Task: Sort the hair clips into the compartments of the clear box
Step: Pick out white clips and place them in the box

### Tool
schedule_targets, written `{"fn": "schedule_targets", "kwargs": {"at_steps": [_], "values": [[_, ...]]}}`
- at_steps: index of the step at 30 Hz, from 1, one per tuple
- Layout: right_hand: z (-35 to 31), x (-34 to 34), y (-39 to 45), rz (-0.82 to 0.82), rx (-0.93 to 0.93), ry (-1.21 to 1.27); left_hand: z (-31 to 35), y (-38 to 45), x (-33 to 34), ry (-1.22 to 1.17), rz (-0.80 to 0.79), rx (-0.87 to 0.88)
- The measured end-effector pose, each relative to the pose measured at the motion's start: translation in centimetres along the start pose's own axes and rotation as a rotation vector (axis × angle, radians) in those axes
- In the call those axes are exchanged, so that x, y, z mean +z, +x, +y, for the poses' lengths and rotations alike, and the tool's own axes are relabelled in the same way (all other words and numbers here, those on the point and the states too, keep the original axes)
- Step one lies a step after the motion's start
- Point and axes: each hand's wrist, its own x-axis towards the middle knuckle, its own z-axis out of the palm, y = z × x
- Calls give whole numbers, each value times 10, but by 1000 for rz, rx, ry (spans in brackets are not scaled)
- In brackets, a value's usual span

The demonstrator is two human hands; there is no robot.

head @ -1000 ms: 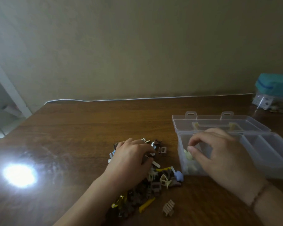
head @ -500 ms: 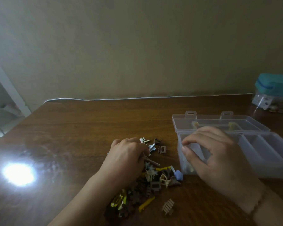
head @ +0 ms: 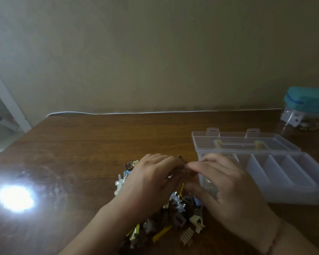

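A heap of small hair clips (head: 175,218) in brown, yellow, cream and silver lies on the wooden table. To its right stands the clear box (head: 291,183) with several compartments, its lid (head: 238,138) folded back. A pale clip (head: 208,181) shows in the leftmost compartment. My left hand (head: 151,181) rests over the heap, fingers curled on a small dark clip (head: 180,157). My right hand (head: 228,190) is at the box's left end, its fingertips meeting those of the left hand. Blur hides whether the right hand grips anything.
A jar with a teal lid (head: 306,100) stands at the far right corner. A white cable (head: 136,113) runs along the table's back edge. A bright light reflection (head: 15,197) sits on the table at left. A beige ribbed clip (head: 187,236) lies apart from the heap.
My right hand has come out of the leftmost compartment and moved left to meet the left hand. My left hand has lifted a dark clip from the heap toward the box.
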Motion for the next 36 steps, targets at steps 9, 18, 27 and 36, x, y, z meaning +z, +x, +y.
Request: {"fn": "schedule_targets", "kwargs": {"at_steps": [9, 18, 27, 36], "values": [[7, -9, 3, 118, 158, 48, 4, 0, 2, -246, 18, -209], [20, -24, 4, 75, 286, -199, -31, -7, -6, 306, -163, -623], [20, -20, 2, -88, 289, -117, -35, 2, -6, 284, -282, -703], [17, -18, 3, -7, 230, -78, -36, 3, -5, 281, -264, -729]]}}
